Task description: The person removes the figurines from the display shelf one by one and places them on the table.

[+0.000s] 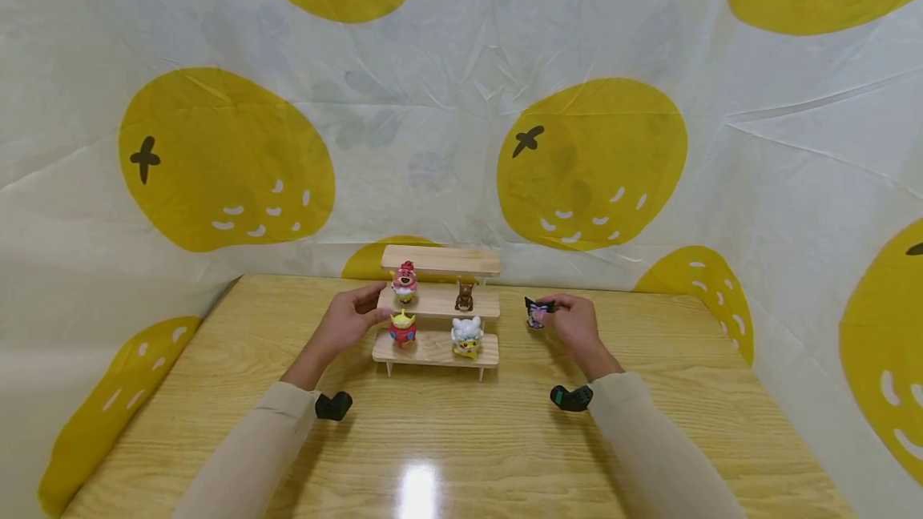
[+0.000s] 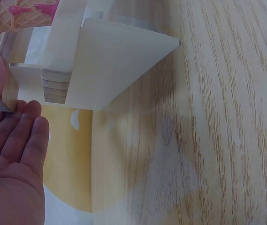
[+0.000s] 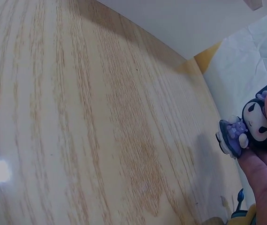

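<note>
Wooden table [image 1: 497, 423]; held figurine [image 3: 246, 129]: face [image 3: 255, 121] clear only from right wrist.

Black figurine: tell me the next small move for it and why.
Perhaps lift the black figurine left toward the top shelf: the right hand holds it beside the stand, the left hand grips the stand, and the other figurines stand on lower shelves.

A purple-black figurine [image 1: 535, 315] is held upright beside the tiered wooden shelf [image 1: 435, 349].
</note>
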`<action>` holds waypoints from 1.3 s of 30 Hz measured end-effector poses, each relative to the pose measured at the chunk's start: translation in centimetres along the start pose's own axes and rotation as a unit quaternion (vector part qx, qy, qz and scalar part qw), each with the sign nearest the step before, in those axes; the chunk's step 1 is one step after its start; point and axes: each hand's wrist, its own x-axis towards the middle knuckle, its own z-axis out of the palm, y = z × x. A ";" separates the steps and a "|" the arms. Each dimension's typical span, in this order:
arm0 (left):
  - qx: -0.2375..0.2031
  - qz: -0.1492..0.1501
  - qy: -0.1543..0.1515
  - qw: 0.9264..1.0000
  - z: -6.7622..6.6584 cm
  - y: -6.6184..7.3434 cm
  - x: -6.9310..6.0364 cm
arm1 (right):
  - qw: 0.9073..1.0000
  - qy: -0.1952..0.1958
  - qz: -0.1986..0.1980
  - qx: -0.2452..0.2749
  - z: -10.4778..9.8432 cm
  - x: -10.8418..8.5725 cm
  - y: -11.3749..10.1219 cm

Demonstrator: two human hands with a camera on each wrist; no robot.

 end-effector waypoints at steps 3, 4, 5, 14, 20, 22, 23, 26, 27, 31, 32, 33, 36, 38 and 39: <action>-0.001 0.000 -0.001 1.000 0.0 0.0 0.0 | 1.000 0.002 -0.001 0.000 0.0 -0.1 0.0; -0.001 -0.001 0.000 1.000 0.0 0.0 0.0 | 1.000 0.002 -0.002 0.001 0.0 -0.1 0.0; -0.002 -0.001 0.000 1.000 0.0 0.0 0.0 | 1.000 0.003 -0.004 0.000 0.1 -0.2 0.0; 0.005 -0.003 -0.002 1.000 0.0 -0.1 0.0 | 1.000 0.012 0.000 -0.001 0.5 -0.2 0.1; 0.007 -0.005 -0.003 1.000 0.0 -0.1 -0.1 | 1.000 0.009 0.007 -0.008 0.6 -0.4 -0.1; 0.008 -0.004 -0.005 1.000 0.0 -0.1 -0.1 | 1.000 0.009 0.005 -0.014 0.6 -0.4 0.0; 0.007 -0.005 -0.004 1.000 0.0 -0.1 -0.1 | 1.000 0.010 0.005 -0.016 0.6 -0.4 0.0; 0.009 -0.004 -0.003 1.000 -0.1 0.0 -0.1 | 1.000 0.010 0.005 -0.017 0.5 -0.3 0.1; 0.010 -0.004 -0.002 1.000 -0.1 0.1 -0.1 | 1.000 0.008 0.005 -0.017 0.5 -0.3 0.1; 0.008 -0.003 -0.001 1.000 -0.1 0.3 -0.1 | 1.000 0.006 0.004 -0.017 0.4 -0.3 0.1; 0.007 -0.002 -0.001 1.000 -0.1 0.3 -0.1 | 1.000 0.004 0.003 -0.018 0.4 -0.4 0.2; 0.005 -0.003 -0.001 1.000 -0.1 0.3 -0.2 | 1.000 0.004 0.002 -0.020 0.4 -0.4 0.2; 0.003 -0.003 -0.003 1.000 -0.1 0.3 -0.2 | 1.000 0.001 -0.002 -0.021 0.4 -0.3 0.3; 0.005 -0.002 -0.004 1.000 -0.1 0.3 -0.1 | 1.000 0.000 -0.005 -0.022 0.5 -0.3 0.4; 0.007 -0.002 -0.004 1.000 -0.1 0.2 -0.1 | 1.000 -0.001 -0.007 -0.021 0.5 -0.3 0.5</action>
